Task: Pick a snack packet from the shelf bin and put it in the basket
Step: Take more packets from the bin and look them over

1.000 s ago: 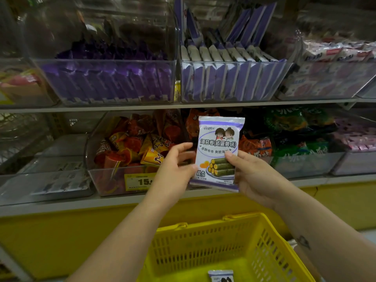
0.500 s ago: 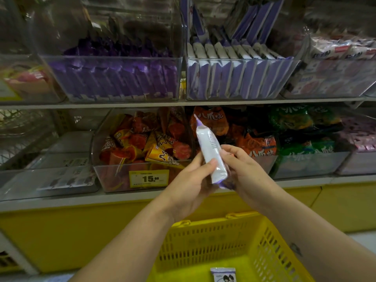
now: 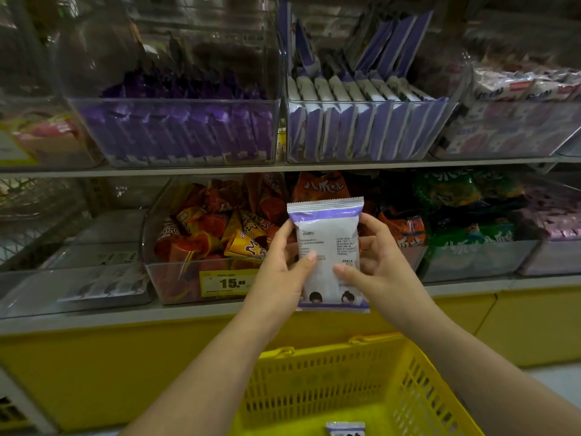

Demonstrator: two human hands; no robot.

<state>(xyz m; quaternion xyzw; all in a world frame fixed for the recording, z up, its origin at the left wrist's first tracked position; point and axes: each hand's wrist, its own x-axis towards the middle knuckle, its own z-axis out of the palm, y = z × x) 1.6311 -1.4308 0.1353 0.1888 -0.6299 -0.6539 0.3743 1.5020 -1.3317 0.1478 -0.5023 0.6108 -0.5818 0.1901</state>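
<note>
While the left grip [image 3: 279,278] and right grip [image 3: 380,265] both pinch the packet [image 3: 328,247] by its sides, upright above the basket [image 3: 314,382], the person should lower it inside before letting go.

From my screen I can make out dark purple wrappers [image 3: 176,130] up top, orange and red cone snacks [image 3: 220,226] below them behind a yellow price tag [image 3: 228,282] reading 15, green packets [image 3: 465,237] further right, and a yellow base panel [image 3: 94,372] underneath.

Shop: price tag [image 3: 229,282], stocked bins [image 3: 176,133].
</note>
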